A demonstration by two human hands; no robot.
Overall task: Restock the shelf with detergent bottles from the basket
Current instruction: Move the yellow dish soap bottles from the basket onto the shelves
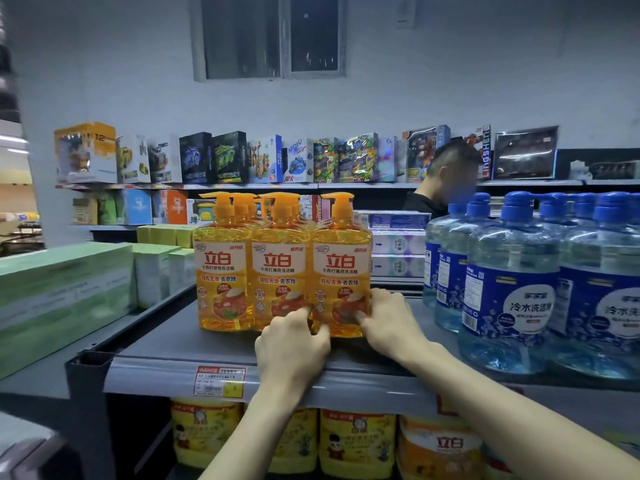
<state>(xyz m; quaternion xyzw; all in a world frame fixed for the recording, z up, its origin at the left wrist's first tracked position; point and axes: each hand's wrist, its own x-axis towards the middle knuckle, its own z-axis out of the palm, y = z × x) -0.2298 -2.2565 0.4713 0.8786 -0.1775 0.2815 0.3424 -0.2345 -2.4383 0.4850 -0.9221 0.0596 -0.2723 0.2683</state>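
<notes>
Several yellow detergent bottles with orange pump tops stand in rows on the grey shelf (166, 344). The front row holds three: left bottle (221, 271), middle bottle (278, 268) and right bottle (341, 268). My left hand (294, 344) grips the lower left side of the right bottle, with fingers at its base. Its lower right side is held by my right hand (388, 320). Both hands clasp that bottle as it stands upright on the shelf, touching the middle bottle. The basket is out of view.
Large blue-capped bottles (512, 289) crowd the shelf to the right. Green and white boxes (62, 299) lie at the left. A price tag (220, 381) hangs on the shelf edge. Yellow containers (356, 441) fill the shelf below. A person (446, 181) stands behind the shelving.
</notes>
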